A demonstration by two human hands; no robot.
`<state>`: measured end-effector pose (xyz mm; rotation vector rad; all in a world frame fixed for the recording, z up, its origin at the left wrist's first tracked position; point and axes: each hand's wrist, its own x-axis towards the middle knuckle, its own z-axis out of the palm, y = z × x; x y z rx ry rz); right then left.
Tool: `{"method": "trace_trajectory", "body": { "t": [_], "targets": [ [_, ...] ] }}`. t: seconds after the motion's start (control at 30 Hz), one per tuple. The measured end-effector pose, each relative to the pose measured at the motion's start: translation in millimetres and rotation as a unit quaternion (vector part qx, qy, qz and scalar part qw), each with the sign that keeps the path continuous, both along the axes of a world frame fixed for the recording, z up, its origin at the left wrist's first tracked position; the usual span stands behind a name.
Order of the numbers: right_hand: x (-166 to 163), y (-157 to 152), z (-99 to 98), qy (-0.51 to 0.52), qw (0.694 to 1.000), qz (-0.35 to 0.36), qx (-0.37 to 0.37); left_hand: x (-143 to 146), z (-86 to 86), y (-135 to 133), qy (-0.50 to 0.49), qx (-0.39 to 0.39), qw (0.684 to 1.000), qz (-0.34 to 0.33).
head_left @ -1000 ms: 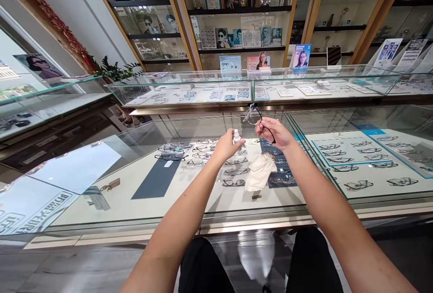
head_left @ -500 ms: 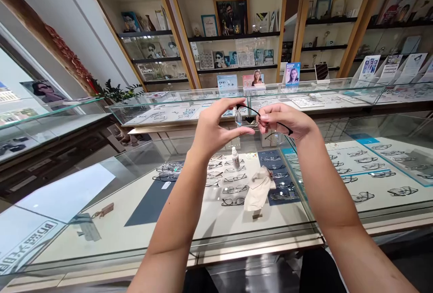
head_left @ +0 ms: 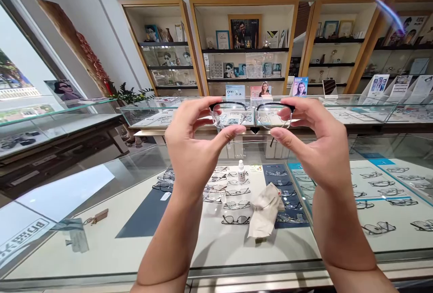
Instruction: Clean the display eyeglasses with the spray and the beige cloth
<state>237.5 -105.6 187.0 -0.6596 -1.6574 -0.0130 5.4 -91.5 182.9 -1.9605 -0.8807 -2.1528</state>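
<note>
Both hands hold up a pair of eyeglasses (head_left: 252, 104) with a dark upper rim and clear lenses, its front facing level across my view. My left hand (head_left: 196, 139) grips the left end, forefinger on top and thumb below the lens. At the other end, my right hand (head_left: 314, 137) pinches the rim in the same way. A thin dark temple tip hangs below the right lens. Under the hands, on the glass counter, a beige cloth (head_left: 265, 211) lies crumpled beside a small white bottle (head_left: 241, 172) standing upright.
Rows of eyeglass frames (head_left: 236, 219) show in the glass display counter (head_left: 162, 263). A brown tag (head_left: 100, 215) lies at its left. Another glass case (head_left: 152, 119) runs behind, with wooden shelves (head_left: 192, 49) on the wall beyond and a plant (head_left: 130, 93) at left.
The eyeglasses have turned from edge-on to facing across the view. My right hand has moved right to their right end, and my left hand has closed on the left end. The view has tilted up.
</note>
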Motion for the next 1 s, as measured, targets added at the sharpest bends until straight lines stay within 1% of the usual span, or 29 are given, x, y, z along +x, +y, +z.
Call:
{"method": "trace_trajectory", "body": {
  "t": [0.17, 0.3, 0.43, 0.73, 0.87, 1.0],
  "targets": [
    [2, 4, -2.5, 0.021, 0.999, 0.019, -0.015, 0, 0.0, 0, 0.002, -0.009, 1.000, -0.002],
    [5, 10, -3.3, 0.030, 0.999, 0.035, -0.010, -5, 2.1, 1, 0.007, -0.038, 0.999, -0.014],
    [7, 13, -2.3, 0.038, 0.999, 0.034, -0.009, -8, 3.4, 1, 0.008, -0.054, 0.998, -0.017],
    [6, 16, -2.2, 0.034, 0.999, 0.015, -0.018, -5, 0.4, 0, -0.011, -0.022, 1.000, 0.014],
    [5, 17, -4.3, 0.042, 0.999, 0.012, -0.023, -4, 2.3, -3, -0.024, -0.021, 0.999, 0.011],
    [4, 15, -4.1, 0.047, 0.999, -0.003, -0.020, -4, 2.9, -5, -0.013, -0.024, 0.999, 0.022]
  ]
}}
